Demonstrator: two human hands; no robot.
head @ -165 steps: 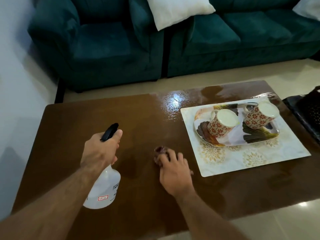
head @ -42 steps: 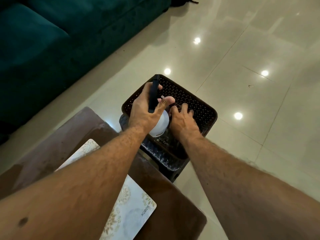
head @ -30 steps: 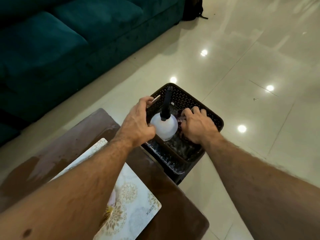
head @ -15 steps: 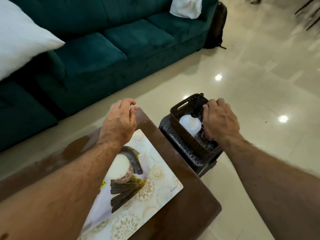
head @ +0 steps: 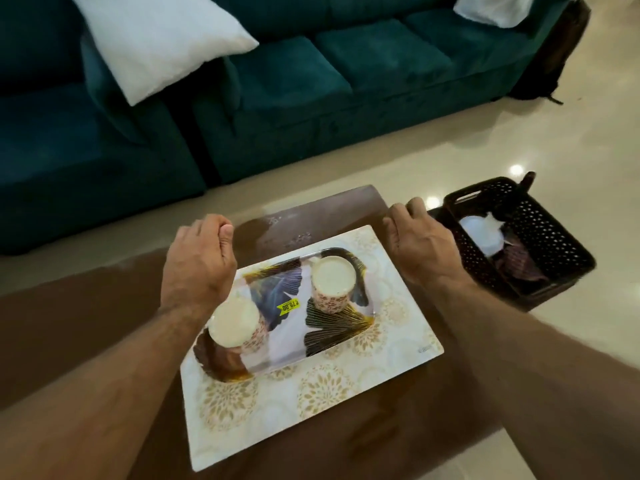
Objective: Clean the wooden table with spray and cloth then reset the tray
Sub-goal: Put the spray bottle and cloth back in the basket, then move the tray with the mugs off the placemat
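Note:
A patterned tray (head: 277,327) with two upside-down floral mugs, one on the left (head: 237,325) and one on the right (head: 333,282), sits on a cream placemat (head: 398,327) on the wooden table (head: 69,306). My left hand (head: 199,265) hovers over the tray's left side with loosely curled fingers, holding nothing. My right hand (head: 417,244) hangs above the table's right end, fingers relaxed and empty. The white spray bottle (head: 481,233) and the dark cloth (head: 519,265) lie in the dark perforated basket (head: 550,237) on the floor to the right.
A teal sofa (head: 311,81) with white cushions (head: 156,39) runs along the far side of the table. A dark bag (head: 554,53) leans at the sofa's right end. Glossy cream floor tiles surround the table. Wet streaks show on the table's far edge.
Both hands have left the basket, with bottle and cloth lying inside it, and moved back over the table. The view has swung left onto the tray.

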